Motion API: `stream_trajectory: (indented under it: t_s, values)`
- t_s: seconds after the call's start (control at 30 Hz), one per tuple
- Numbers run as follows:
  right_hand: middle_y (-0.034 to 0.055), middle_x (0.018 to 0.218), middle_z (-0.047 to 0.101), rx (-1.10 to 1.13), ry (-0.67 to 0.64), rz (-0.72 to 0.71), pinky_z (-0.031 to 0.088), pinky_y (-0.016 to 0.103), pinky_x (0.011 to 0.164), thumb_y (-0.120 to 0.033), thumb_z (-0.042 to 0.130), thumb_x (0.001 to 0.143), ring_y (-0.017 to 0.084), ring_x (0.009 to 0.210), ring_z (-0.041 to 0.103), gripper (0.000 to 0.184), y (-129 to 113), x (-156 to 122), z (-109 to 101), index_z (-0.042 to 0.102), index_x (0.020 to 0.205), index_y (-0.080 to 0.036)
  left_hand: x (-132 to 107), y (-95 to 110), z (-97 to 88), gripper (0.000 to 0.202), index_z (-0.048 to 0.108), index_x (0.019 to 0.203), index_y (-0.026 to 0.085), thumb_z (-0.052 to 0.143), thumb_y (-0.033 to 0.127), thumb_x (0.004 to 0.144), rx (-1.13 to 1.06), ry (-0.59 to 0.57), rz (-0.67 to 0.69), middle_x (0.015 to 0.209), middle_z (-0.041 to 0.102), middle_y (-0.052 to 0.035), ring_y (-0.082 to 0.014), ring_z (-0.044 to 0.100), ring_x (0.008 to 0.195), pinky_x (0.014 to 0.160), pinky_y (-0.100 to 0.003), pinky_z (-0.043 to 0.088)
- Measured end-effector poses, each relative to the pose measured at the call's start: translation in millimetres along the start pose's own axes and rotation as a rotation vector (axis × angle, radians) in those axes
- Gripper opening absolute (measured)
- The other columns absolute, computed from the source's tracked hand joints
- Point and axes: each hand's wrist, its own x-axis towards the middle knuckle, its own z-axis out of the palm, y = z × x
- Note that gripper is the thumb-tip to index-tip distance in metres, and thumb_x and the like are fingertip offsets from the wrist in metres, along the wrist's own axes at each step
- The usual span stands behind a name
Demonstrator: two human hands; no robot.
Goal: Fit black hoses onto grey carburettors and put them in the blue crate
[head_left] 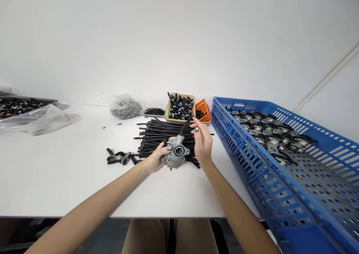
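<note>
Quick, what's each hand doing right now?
Left hand: closed, holding a metal carburetor.
Right hand: fingers at its black hose, grip unclear.

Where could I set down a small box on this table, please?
The widest bare stretch of white table lies left of the black rubber fittings, in front of the clear plastic bag. It is crowded around the left hand and right hand, at the black hoses, beige tray and orange basket, up to the blue crate.

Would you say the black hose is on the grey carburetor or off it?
On: the black hose rises from the top of the grey metal carburetor.
</note>
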Motion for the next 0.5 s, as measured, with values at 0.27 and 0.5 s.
stream_trajectory:
  t_s: [0.27, 0.5]
  values:
    - [0.0088, 0.1, 0.063, -0.24, -0.136, 0.115, 0.045, 0.035, 0.082, -0.021, 0.044, 0.09, 0.02, 0.087, 0.055, 0.027, 23.5, -0.8, 6.8, 0.065, 0.107, -0.018, 3.1, 7.3, -11.9, 0.072, 0.043, 0.135, 0.019, 0.065, 0.044, 0.072, -0.119, -0.099, -0.035, 0.096, 0.069, -0.0106, -0.0224, 0.069, 0.07, 0.052, -0.03, 0.055]
    - [0.011, 0.11, 0.06, -0.469, -0.493, 0.032, 0.041, 0.04, 0.088, -0.008, 0.056, 0.072, 0.027, 0.099, 0.048, 0.033, 30.5, -12.5, 13.7, 0.066, 0.101, -0.018, 1.4, -3.4, -3.8, 0.059, 0.054, 0.12, 0.016, 0.07, 0.043, 0.07, -0.068, -0.031, -0.082, 0.079, 0.071, -0.0079, -0.0244, 0.07, 0.065, 0.05, -0.032, 0.056]
